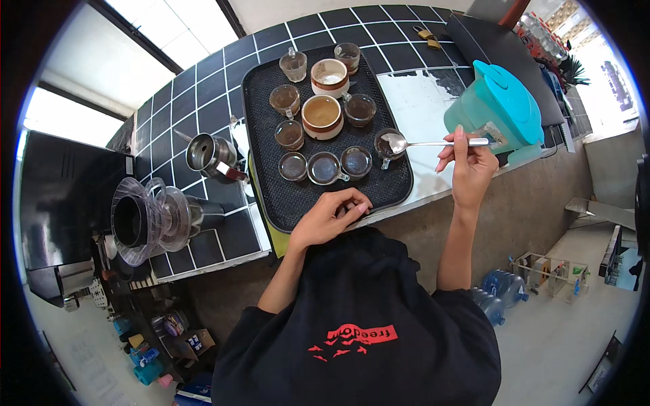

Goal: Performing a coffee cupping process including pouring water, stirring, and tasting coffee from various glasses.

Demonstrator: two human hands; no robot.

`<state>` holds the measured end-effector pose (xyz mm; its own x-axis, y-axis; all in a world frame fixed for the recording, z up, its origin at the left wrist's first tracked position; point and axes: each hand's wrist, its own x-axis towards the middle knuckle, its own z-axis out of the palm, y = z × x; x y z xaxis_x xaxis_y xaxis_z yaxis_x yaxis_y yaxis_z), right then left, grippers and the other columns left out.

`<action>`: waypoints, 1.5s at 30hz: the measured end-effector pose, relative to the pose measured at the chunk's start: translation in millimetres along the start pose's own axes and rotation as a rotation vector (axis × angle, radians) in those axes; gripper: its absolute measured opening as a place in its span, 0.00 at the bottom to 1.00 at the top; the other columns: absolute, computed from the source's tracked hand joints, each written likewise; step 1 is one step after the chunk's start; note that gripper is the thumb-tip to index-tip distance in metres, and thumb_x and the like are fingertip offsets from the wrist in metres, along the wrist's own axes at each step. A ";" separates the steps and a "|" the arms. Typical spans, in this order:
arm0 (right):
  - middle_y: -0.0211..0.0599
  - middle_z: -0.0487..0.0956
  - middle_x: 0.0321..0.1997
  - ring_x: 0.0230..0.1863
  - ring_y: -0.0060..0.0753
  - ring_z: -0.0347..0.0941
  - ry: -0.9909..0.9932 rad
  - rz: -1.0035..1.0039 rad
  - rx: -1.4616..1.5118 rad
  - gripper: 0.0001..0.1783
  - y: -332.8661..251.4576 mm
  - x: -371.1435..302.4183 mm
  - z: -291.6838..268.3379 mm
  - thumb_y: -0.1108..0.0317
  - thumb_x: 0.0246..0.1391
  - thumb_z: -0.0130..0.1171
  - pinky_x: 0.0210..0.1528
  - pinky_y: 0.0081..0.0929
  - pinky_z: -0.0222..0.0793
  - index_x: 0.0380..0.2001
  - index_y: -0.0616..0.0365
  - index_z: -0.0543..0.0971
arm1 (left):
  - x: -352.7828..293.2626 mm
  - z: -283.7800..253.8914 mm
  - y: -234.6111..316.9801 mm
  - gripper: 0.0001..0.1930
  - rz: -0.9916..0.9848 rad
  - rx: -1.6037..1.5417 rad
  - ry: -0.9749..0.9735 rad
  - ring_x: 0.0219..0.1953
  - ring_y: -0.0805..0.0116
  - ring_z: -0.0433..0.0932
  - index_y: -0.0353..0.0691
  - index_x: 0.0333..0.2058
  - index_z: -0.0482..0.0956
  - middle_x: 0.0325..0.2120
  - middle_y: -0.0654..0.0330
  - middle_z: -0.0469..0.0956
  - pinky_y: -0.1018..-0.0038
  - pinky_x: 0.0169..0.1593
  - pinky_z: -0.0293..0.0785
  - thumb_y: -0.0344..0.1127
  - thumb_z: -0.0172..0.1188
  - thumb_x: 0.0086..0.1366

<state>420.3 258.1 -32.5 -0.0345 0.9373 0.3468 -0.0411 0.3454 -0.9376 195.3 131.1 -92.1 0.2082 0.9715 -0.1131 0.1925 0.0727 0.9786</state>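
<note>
My right hand (468, 166) pinches the handle of a metal spoon (433, 143). The spoon's bowl is held over a small glass cup (386, 157) of dark liquid at the right side of a black tray (271, 196). My left hand (330, 218) rests on the tray's near edge with its fingers curled in, and nothing shows in them. Several more glass cups (325, 169) of brown liquid stand around two brown-and-cream ceramic cups. The nearer ceramic cup (322, 115) holds yellowish-brown liquid; the farther one (330, 74) has whitish contents.
A turquoise lidded pitcher (484, 108) stands right of the tray, close to my right hand. Left of the tray are a metal pot (208, 155) and a clear plastic dripper (145, 220). Padlocks (428, 37) lie at the back. The black-tiled counter (223, 81) ends just before my body.
</note>
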 end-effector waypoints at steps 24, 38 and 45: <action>0.38 0.76 0.17 0.14 0.24 0.71 0.072 0.002 -0.021 0.17 -4.2 1.5 -9.1 0.65 0.67 0.54 0.19 0.20 0.66 0.29 0.70 0.78 | -1.1 -3.9 2.6 0.11 -0.023 -0.017 -0.027 0.26 0.84 0.66 0.35 0.44 0.81 0.30 0.68 0.80 0.83 0.30 0.64 0.37 0.57 0.70; 0.38 0.76 0.16 0.13 0.26 0.71 0.159 -0.040 0.024 0.17 -11.9 3.2 -17.5 0.64 0.66 0.55 0.16 0.22 0.65 0.30 0.71 0.79 | 0.4 -2.6 -1.3 0.11 0.006 -0.030 -0.023 0.26 0.85 0.66 0.35 0.43 0.80 0.29 0.68 0.80 0.83 0.29 0.63 0.36 0.57 0.70; 0.39 0.76 0.17 0.13 0.26 0.70 0.188 -0.049 0.086 0.18 -7.4 6.4 -22.0 0.63 0.67 0.54 0.15 0.21 0.64 0.30 0.70 0.79 | 0.0 -1.9 -2.6 0.11 0.036 -0.026 -0.011 0.26 0.85 0.66 0.35 0.44 0.80 0.29 0.68 0.79 0.83 0.29 0.63 0.37 0.57 0.70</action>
<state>442.4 262.6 -23.9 0.1566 0.9146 0.3729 -0.1231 0.3927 -0.9114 193.0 131.3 -94.3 0.2255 0.9710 -0.0795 0.1595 0.0437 0.9862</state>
